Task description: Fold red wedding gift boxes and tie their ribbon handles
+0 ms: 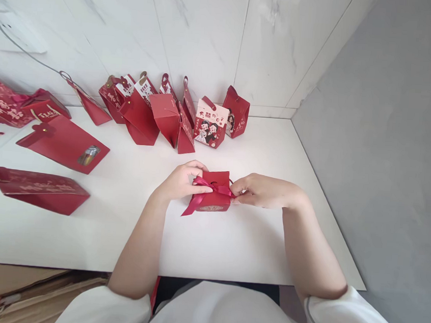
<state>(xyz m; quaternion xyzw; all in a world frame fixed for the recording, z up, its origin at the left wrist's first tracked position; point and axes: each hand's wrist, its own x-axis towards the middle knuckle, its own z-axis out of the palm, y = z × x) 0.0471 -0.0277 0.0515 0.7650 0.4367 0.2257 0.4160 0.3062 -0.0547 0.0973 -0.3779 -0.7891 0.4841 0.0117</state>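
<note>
White shirt (234,313) is showing nearest, while your L hand (183,181) & R hand (263,190) are pinching ribbon (197,201) (prob. slippery) on red box (218,200), which is sitting on table (231,248), looking light, stiff & best held by sides.

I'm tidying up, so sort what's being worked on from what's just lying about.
In hand:
small red gift box
magenta ribbon, touched by left hand and right hand

Seemingly lying about:
red box with clear window
cartoon-couple box
remaining red boxes
</note>
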